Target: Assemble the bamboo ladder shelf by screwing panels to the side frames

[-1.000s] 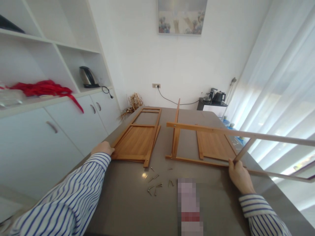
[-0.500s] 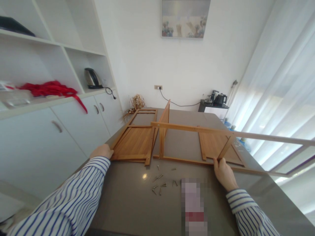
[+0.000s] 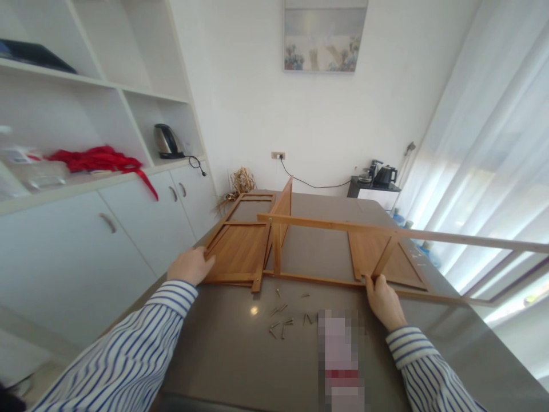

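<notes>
A slatless wooden frame stands on its long side on the table, reaching off past the right edge. My right hand is closed around its lower rail, beside a short crossbar. Left of it lies a wooden panel with an open-ended frame; a second piece seems to lie beneath it. My left hand grips that panel's left edge, fingers over the top. Between the two, an upright wooden panel stands against the frame's left end. Another wooden panel lies flat behind the frame's crossbar.
Several loose screws are scattered on the grey table in front of me. A pixelated paper-like item lies right of them. White cabinets run along the left, a curtain along the right. Kettles stand farther back.
My left hand has moved a little up and right along the panel's edge. My right hand and the frame have shifted slightly left. The camera view has tilted slightly.
</notes>
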`<action>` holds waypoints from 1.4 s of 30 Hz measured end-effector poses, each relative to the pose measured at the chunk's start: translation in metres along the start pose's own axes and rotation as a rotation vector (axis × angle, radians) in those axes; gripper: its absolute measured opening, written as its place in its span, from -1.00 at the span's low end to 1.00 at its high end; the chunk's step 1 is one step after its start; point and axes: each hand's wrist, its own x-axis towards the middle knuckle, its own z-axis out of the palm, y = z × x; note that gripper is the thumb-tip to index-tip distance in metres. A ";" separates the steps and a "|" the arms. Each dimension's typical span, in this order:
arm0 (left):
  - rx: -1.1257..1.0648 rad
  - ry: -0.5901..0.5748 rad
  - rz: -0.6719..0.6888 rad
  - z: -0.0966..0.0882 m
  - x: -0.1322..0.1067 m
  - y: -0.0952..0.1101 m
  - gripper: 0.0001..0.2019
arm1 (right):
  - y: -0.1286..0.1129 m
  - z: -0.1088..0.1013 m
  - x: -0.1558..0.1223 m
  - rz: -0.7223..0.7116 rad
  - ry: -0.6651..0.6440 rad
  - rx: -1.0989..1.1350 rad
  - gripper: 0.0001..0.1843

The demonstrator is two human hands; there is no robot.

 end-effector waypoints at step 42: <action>-0.044 -0.385 0.809 0.069 -0.055 0.227 -0.68 | 0.124 -0.049 0.101 0.172 -0.069 -0.124 -0.35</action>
